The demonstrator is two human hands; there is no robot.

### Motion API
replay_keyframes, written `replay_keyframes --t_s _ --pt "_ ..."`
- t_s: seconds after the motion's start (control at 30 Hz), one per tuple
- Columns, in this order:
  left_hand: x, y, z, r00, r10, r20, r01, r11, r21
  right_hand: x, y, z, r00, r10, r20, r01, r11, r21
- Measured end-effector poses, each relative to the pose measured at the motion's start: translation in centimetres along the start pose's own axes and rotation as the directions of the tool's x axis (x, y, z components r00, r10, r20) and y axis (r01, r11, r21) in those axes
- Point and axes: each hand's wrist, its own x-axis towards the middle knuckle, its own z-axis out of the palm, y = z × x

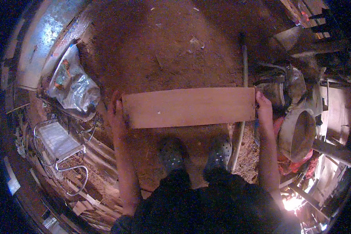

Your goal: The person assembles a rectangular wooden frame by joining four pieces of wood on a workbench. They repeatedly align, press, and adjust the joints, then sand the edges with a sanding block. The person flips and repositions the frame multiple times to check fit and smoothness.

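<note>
A long, flat wooden board (191, 108) spans the middle of the view, held level in front of my body above the dirt floor. My left hand (116, 108) grips its left end, with the fingers dim in shadow. At the opposite end, my right hand (263, 104) is closed on the edge, its thumb near the upper corner. The board's underside and the fingertips behind it are hidden. Below it show my two dark clogs with pale spots, the left clog (171, 154) and the right clog (219, 153).
On the left are a clear plastic sheet (76, 89), a metal-framed seat (60, 139) and wood scraps (95, 212). A long pole (244, 64) lies right of centre, partly behind the board. Beyond my right arm stands a round, open-mouthed container (288, 134) over red cloth.
</note>
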Motion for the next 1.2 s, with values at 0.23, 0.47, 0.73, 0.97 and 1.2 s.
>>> replay_keyframes --t_s 0.23,0.47,0.73,0.97,1.2 --pt "5.6 -0.1 -0.1 0.964 -0.262 0.053 0.266 0.958 -0.104 3.7 2.3 -0.9 0.96 0.275 0.053 -0.266 0.956 -0.126" --pt "7.7 -8.1 -1.7 0.947 -0.241 0.213 0.256 0.966 -0.046 3.7 -1.2 0.3 0.829 0.503 0.246 -0.525 0.851 0.031" --pt "7.6 -10.5 -3.1 0.725 -0.465 0.508 0.474 0.872 0.122 5.1 -5.3 1.2 0.817 0.485 0.312 -0.415 0.87 -0.267" --pt "5.4 -9.0 -3.5 0.719 -0.472 0.51 0.443 0.877 0.188 4.9 -5.5 -0.6 0.724 0.483 0.492 -0.206 0.832 -0.515" --pt "4.9 -6.9 -3.4 0.648 -0.525 0.551 0.344 0.848 0.403 5.2 -6.7 -0.1 0.76 0.433 0.484 0.008 0.739 -0.674"
